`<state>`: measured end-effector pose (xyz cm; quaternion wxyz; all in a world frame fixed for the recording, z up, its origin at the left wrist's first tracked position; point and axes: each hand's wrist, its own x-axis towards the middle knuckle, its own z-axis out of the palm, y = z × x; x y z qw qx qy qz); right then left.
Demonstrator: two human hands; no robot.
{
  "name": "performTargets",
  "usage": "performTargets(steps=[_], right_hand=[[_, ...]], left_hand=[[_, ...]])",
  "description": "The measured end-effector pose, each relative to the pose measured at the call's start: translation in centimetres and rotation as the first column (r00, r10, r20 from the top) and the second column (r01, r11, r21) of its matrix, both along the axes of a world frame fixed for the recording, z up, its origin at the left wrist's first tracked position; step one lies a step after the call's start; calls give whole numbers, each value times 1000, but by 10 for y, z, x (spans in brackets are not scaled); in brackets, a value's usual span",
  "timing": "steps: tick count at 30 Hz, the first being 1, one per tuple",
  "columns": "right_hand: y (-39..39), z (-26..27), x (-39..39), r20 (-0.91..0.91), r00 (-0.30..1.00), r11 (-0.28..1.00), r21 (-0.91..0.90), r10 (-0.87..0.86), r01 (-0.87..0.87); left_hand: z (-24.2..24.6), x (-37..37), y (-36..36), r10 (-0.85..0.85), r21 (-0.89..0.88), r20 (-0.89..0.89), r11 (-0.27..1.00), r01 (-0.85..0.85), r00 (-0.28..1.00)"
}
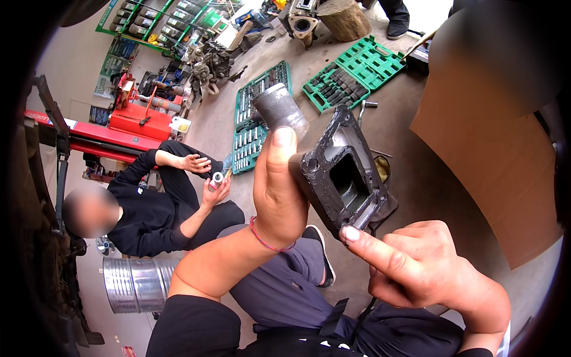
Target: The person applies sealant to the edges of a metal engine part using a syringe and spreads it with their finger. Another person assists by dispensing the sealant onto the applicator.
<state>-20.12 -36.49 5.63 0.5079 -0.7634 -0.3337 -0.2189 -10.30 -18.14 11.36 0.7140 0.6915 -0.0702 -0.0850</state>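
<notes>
My left hand (283,192) holds up a dark metal pipe fitting with a four-cornered flange (339,120). Its round pipe end (281,107) shows above my thumb. The flange face is turned upward, with a square opening in the middle and bolt holes at the corners. Glossy black paste, like gasket sealant, is smeared along the face. The tip of my right index finger touches the flange's lower corner and is marked with black. The other fingers of my right hand (412,263) are curled, and I see nothing held in them.
Two green socket-set cases (250,129) (374,67) lie opened on the floor. At left a seated co-worker (156,209) holds a small bottle (217,179). A metal drum (134,285) stands near my left arm. Brown cardboard (486,178) is at right, engine parts (209,62) farther off.
</notes>
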Motion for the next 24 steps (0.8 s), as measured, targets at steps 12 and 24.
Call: performTargets(steps=[12,24], right_hand=[[-9,4,2,-13,992,980,153,-128,128],[-25,4,8,-44,983,981,70,-178,181]], left_hand=[[-3,4,8,-98,-209,-115,975,72,989],[-2,-3,5,-291,-225,-320,948,226,902]])
